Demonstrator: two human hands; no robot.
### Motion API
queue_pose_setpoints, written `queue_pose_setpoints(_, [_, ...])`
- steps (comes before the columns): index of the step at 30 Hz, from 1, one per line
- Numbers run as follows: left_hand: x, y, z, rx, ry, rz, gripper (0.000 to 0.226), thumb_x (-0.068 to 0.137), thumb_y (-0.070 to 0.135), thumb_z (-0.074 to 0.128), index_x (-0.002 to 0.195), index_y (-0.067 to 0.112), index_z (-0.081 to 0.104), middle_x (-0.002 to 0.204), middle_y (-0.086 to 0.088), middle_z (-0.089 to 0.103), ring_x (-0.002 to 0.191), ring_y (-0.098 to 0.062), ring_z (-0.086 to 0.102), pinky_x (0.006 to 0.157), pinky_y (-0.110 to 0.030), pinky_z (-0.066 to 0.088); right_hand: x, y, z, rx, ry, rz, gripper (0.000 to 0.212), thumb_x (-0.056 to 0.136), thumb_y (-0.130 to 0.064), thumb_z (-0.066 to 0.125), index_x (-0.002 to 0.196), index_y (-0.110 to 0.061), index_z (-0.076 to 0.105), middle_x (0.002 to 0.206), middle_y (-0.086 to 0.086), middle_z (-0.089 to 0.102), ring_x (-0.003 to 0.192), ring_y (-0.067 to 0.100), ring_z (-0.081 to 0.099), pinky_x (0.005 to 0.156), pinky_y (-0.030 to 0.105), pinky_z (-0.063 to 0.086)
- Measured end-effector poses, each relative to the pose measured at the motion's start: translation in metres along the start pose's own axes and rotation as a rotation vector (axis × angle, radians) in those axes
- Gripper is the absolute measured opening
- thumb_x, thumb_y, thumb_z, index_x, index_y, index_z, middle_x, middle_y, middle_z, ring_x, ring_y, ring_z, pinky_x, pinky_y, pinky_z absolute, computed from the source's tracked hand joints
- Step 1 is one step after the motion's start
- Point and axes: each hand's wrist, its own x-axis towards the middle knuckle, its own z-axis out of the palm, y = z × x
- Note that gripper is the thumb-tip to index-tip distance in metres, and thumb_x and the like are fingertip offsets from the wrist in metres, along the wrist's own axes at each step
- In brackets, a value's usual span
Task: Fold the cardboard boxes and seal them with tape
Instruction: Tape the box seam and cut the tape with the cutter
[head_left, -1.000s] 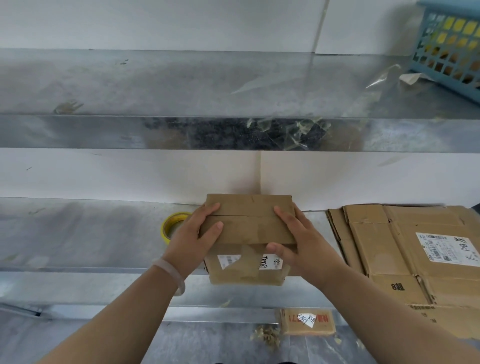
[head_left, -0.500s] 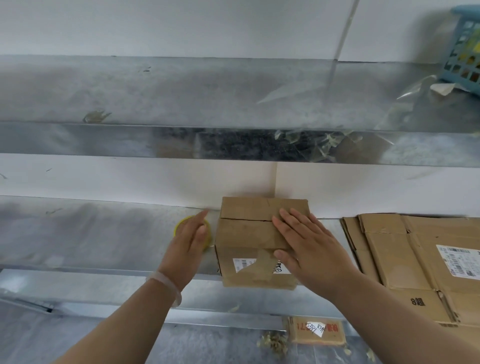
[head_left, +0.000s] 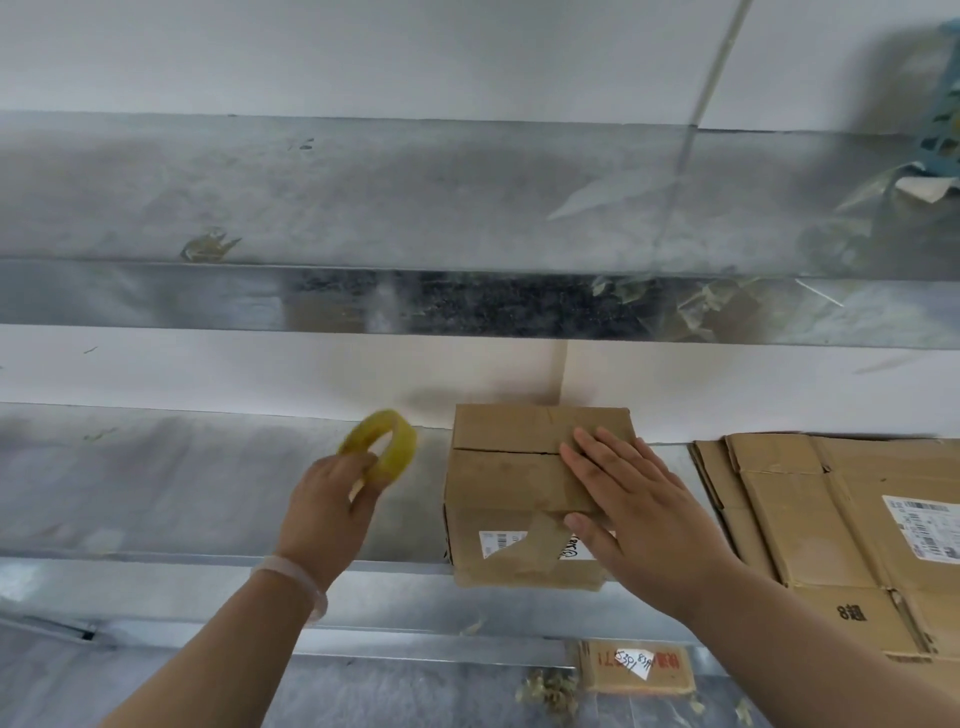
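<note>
Left hand (head_left: 332, 499) raised, fingers (head_left: 358, 462) curled gripping; right hand (head_left: 639, 525) flat

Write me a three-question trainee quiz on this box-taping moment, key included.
1. True or false: the left hand grips the yellow tape roll.
2. Pick one. The right hand is: A) lying flat, fingers straight, on top of the folded box; B) curled round the yellow tape roll; C) hanging at the person's side.
3. Fill in: the flattened cardboard stack lies on the shelf to the ___ of the folded box, from the person's view.

Key: 1 true; 2 A; 3 right.
</note>
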Motion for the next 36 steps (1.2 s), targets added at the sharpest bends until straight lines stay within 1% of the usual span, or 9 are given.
queue_pose_setpoints(4, [0.018,0.072,-0.050,-0.413,0.053,0.067,0.028,0.088,0.051,0.042,0.094,0.029,0.060,0.080,0.009,0.063,0.078,-0.010,0.059,0.069,-0.021,0.046,0.001,0.000,0.001,0.027,-0.001,-0.005,0.067,0.095,-0.061,0.025,0.150,-0.024,0.034,0.157,-0.006,0.029,0.147,0.013,0.023,0.118,0.037,0.010])
queue_pose_setpoints(7, [0.033,0.116,-0.061,-0.557,-0.104,0.116,0.029,0.087,0.052,0.043,0.092,0.032,0.063,0.082,0.007,0.064,0.075,-0.007,0.061,0.067,-0.018,0.048,0.001,0.000,0.001,0.071,0.027,-0.013,0.070,0.093,-0.062,0.027,0.151,-0.024,0.033,0.158,-0.006,0.028,0.147,0.012,0.020,0.118,0.035,0.007])
queue_pose_setpoints(13, [0.061,0.166,-0.027,-0.347,-0.294,0.082,0.012,0.096,0.034,0.051,0.092,0.034,0.062,0.076,0.017,0.061,0.074,-0.002,0.056,0.065,-0.020,0.041,0.002,0.007,0.001,0.138,0.039,-0.057,0.080,0.086,-0.064,0.035,0.150,-0.016,0.035,0.157,-0.004,0.030,0.146,0.010,0.021,0.122,0.035,0.011])
queue_pose_setpoints(15, [0.068,0.172,-0.025,-0.325,-0.300,0.059,0.015,0.096,0.033,0.052,0.094,0.029,0.066,0.071,0.018,0.060,0.071,-0.001,0.055,0.064,-0.017,0.040,0.003,0.009,-0.005,0.271,-0.013,-0.030,0.086,0.082,-0.068,0.026,0.153,-0.021,0.024,0.158,-0.014,0.016,0.147,0.001,0.006,0.120,0.024,-0.005])
queue_pose_setpoints(17, [0.075,0.178,-0.026,-0.286,-0.334,0.045,0.017,0.096,0.034,0.052,0.095,0.027,0.067,0.065,0.018,0.057,0.066,0.001,0.053,0.061,-0.017,0.038,0.004,0.007,-0.012,0.538,-0.034,0.088,0.072,0.090,-0.062,0.032,0.151,-0.025,0.032,0.154,-0.019,0.025,0.141,-0.009,0.010,0.115,0.015,-0.006])
queue_pose_setpoints(20, [0.079,0.184,-0.025,-0.180,-0.385,0.090,0.022,0.096,0.037,0.050,0.088,0.024,0.066,0.077,0.009,0.065,0.076,-0.006,0.059,0.065,-0.025,0.046,0.007,0.000,-0.026,1.027,0.083,0.321,0.027,0.099,-0.045,0.046,0.114,-0.039,0.068,0.120,-0.017,0.064,0.116,-0.003,0.050,0.106,0.023,0.033])
queue_pose_setpoints(22, [0.078,0.187,-0.022,-0.115,-0.405,0.138,0.028,0.096,0.040,0.048,0.087,0.022,0.067,0.081,0.003,0.067,0.077,-0.011,0.061,0.070,-0.033,0.050,0.012,-0.004,-0.038,1.172,0.094,0.484,0.030,0.096,-0.049,0.050,0.083,-0.033,0.072,0.086,-0.008,0.070,0.089,0.009,0.062,0.080,0.027,0.047])
queue_pose_setpoints(28, [0.076,0.191,-0.021,-0.061,-0.419,0.183,0.027,0.096,0.042,0.046,0.079,0.032,0.063,0.073,0.009,0.062,0.071,-0.005,0.057,0.061,-0.025,0.040,0.026,0.000,-0.048,1.136,0.183,0.642,0.015,0.089,-0.037,0.066,0.080,-0.027,0.073,0.077,-0.013,0.068,0.076,0.004,0.060,0.061,0.017,0.040])
queue_pose_setpoints(36, [0.078,0.197,-0.018,-0.005,-0.392,0.168,0.032,0.092,0.054,0.047,0.083,0.029,0.064,0.073,0.009,0.062,0.070,-0.006,0.056,0.060,-0.024,0.038,0.024,0.001,-0.041,1.012,0.251,0.687,0.023,0.100,-0.030,0.050,0.080,-0.020,0.053,0.075,-0.008,0.062,0.069,0.001,0.056,0.053,0.013,0.036])
